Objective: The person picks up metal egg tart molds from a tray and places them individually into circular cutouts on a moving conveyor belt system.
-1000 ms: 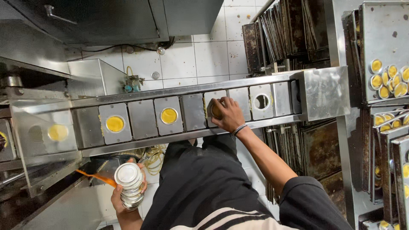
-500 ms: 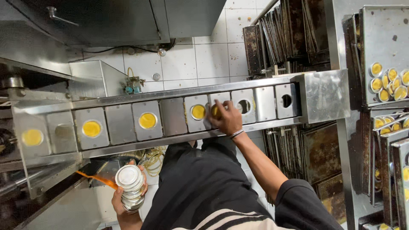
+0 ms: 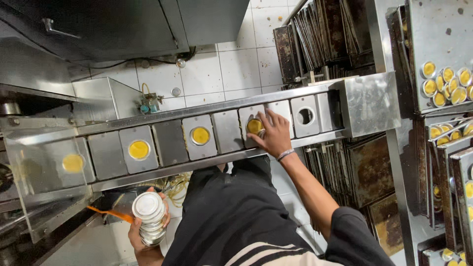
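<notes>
Right hand spread flat over a yellow-filled cup seated in a plate of the steel conveyor, fingertips touching, grip not closed around it. Left hand low by the conveyor's near edge, clenched around a stack of empty metal cups.

Progress, judged: three filled plates to the left, at; the plate with an open round hole toward the right end sits empty. Much of the stack remains.

Room: rail edges bound the plates closely; tray rack stands near the right end.
</notes>
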